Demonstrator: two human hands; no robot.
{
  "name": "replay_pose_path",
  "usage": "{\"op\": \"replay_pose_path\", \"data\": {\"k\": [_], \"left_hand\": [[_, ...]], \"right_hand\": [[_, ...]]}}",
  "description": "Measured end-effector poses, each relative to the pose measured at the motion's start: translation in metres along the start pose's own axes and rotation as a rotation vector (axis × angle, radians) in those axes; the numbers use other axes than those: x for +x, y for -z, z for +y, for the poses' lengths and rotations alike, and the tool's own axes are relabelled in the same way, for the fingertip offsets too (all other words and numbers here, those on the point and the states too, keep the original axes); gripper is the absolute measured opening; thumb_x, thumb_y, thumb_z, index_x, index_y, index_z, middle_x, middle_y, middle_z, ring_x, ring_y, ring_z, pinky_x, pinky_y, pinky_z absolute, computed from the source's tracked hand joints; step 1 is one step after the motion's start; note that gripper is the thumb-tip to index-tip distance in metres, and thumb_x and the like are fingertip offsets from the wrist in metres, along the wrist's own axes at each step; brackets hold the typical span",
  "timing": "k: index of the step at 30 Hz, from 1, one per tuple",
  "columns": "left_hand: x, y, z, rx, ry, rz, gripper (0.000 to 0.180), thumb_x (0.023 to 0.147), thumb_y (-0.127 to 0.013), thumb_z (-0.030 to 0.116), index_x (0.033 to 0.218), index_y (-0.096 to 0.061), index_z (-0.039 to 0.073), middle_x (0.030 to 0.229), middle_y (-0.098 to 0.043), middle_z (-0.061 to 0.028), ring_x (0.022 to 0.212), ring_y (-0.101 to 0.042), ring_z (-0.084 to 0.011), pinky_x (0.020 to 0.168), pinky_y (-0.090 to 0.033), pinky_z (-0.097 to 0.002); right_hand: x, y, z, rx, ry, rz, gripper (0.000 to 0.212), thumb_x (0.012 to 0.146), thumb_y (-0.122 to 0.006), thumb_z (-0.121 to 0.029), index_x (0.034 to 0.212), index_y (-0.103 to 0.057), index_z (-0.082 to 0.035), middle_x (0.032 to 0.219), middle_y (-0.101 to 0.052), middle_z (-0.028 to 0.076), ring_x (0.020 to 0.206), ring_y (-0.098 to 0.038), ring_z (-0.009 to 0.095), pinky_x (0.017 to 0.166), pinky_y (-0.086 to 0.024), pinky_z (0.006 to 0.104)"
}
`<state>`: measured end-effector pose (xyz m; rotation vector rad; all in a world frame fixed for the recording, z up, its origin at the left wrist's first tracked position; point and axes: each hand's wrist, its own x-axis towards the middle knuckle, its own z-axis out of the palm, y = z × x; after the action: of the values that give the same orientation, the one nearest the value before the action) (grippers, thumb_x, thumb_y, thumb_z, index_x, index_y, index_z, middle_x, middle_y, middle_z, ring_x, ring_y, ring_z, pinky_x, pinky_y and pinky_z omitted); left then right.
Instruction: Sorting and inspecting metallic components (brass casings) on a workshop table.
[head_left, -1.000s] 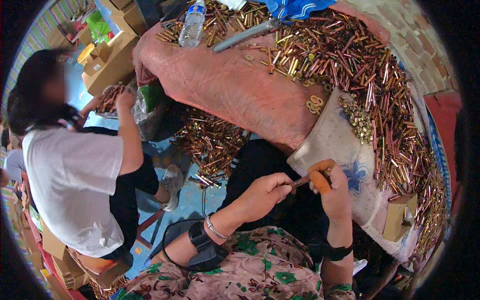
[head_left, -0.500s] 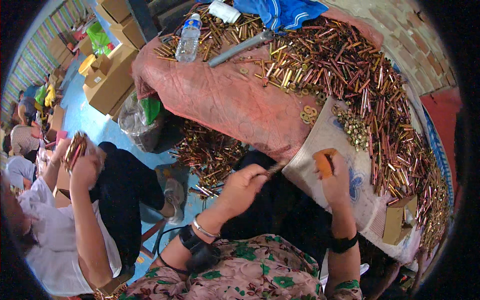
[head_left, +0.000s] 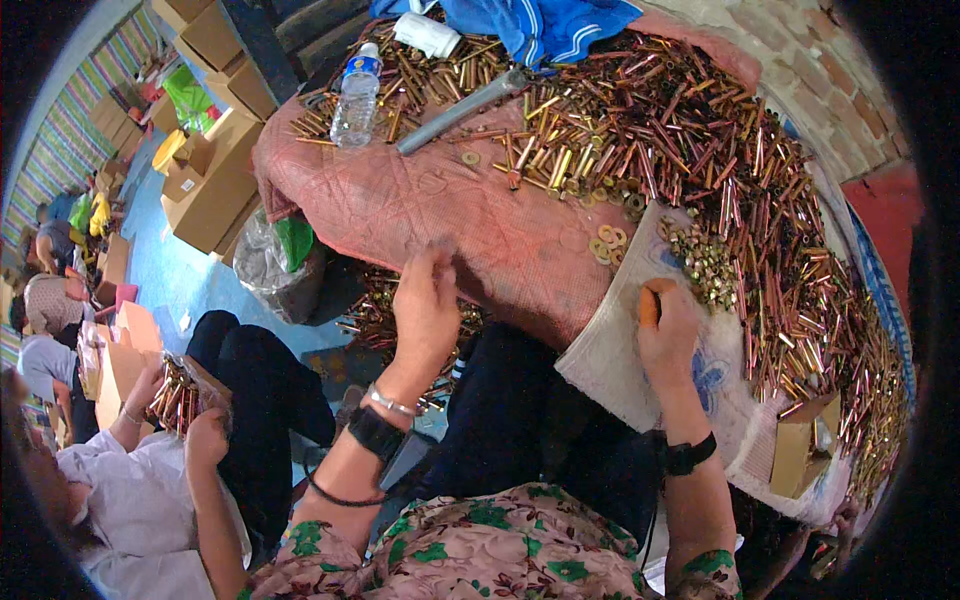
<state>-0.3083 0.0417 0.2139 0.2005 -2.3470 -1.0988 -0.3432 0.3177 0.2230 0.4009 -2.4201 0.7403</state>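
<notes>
metal rods (head_left: 690, 130) lying heaped beside a pale towel (head_left: 618, 335)
the left hand (head_left: 425, 312) is blurring over red cloth (head_left: 370, 200), the right hand (head_left: 668, 332) is curling over the towel near small metal bits (head_left: 706, 262); i'm unable to tell whether either is gripping anything.

Rods (head_left: 700, 150), upper ctr to R edge: metal, glossy, brassy to coppery-red. Sm. fittings (head_left: 708, 268), R of ctr: metal, shiny, pale yellowish. Washers (head_left: 607, 243): brassy metal, duller. Pink cover (head_left: 380, 205), ctr: quilted cloth, matt, wrinkled. White cloth (head_left: 612, 335), R of ctr: matt, towel-like. Bottle (head_left: 355, 108), upper L of ctr: clear plastic, glossy. Grey tube (head_left: 460, 110), upper ctr: smooth, mat'l unclear. Boxes (head_left: 215, 190), upper L: cardboard, matt. Bracelet (head_left: 390, 402), lower ctr: silvery metal, polished. Wall (head_left: 840, 80), upper R: rough brick.
</notes>
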Motion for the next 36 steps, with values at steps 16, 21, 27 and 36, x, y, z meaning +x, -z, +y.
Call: {"op": "replay_pose_path", "data": {"k": [16, 21, 27, 36], "left_hand": [[0.107, -0.073, 0.032, 0.288, 0.009, -0.094, 0.022, 0.081, -0.054, 0.017, 0.094, -0.054, -0.001, 0.076, -0.062, -0.0234, 0.075, -0.060, -0.0399, 0.070, -0.048, -0.0458], [0.069, -0.040, 0.031, -0.394, 0.396, -0.176, 0.015, 0.081, -0.056, 0.014, 0.087, -0.054, 0.000, 0.064, -0.059, -0.0138, 0.058, -0.058, -0.0236, 0.053, -0.046, -0.0324], [-0.009, -0.034, 0.076, -1.007, 0.687, -0.357, 0.006, 0.083, -0.057, 0.007, 0.082, -0.051, 0.004, 0.064, -0.054, -0.0043, 0.048, -0.048, -0.0095, 0.043, -0.039, -0.0223], [-0.031, -0.066, 0.100, -0.500, -0.039, -0.436, 0.009, 0.084, -0.057, 0.009, 0.089, -0.053, 0.002, 0.070, -0.058, -0.0063, 0.061, -0.056, -0.0130, 0.056, -0.044, -0.0273]], "right_hand": [[-0.003, -0.006, -0.003, -0.014, -0.026, 0.035, 0.009, 0.078, -0.059, -0.006, 0.087, -0.058, -0.003, 0.080, -0.061, 0.016, 0.072, -0.058, 0.035, 0.064, -0.046, 0.0391], [-0.001, 0.005, -0.016, 0.194, -0.151, -0.005, 0.009, 0.080, -0.059, -0.006, 0.088, -0.058, -0.002, 0.080, -0.060, 0.014, 0.072, -0.059, 0.029, 0.064, -0.046, 0.0344], [0.009, 0.002, -0.058, 0.883, -0.611, -0.280, 0.020, 0.084, -0.057, -0.008, 0.102, -0.054, 0.001, 0.086, -0.061, 0.011, 0.077, -0.059, 0.018, 0.067, -0.047, 0.0283], [0.021, 0.009, -0.057, 0.988, -0.789, -0.189, 0.024, 0.085, -0.055, -0.006, 0.108, -0.051, -0.001, 0.087, -0.060, 0.008, 0.077, -0.057, 0.014, 0.067, -0.047, 0.0248]]}}
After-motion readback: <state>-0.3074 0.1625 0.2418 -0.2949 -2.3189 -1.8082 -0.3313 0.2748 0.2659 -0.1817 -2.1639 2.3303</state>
